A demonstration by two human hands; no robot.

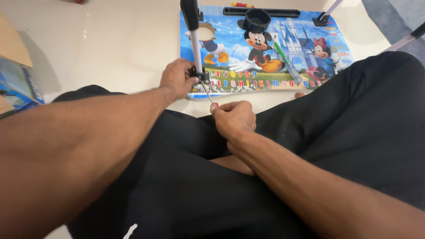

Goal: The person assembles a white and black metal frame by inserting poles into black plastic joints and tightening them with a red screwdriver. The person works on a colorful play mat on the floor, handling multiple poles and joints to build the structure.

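Screwdriver (207, 93) sits right in the middle of the frame, its thin metal shaft running from the right hand (233, 118) up to a black bracket (200, 74) on the near edge of a colourful cartoon lap table (265, 48). Right-hand fingers are pinched together around the red handle end, thumb on top. Left hand (177, 79) is just left of that, fingers curled onto the bracket at the foot of a white table leg (195, 40) with a black grip, which rises toward the top edge. Can't really tell if the tip is seated in a screw, too small. A green screwdriver (287, 64) lies on the tabletop at upper right. Black-trousered legs fill the lower frame, and a cardboard box (15, 84) sits at far left.
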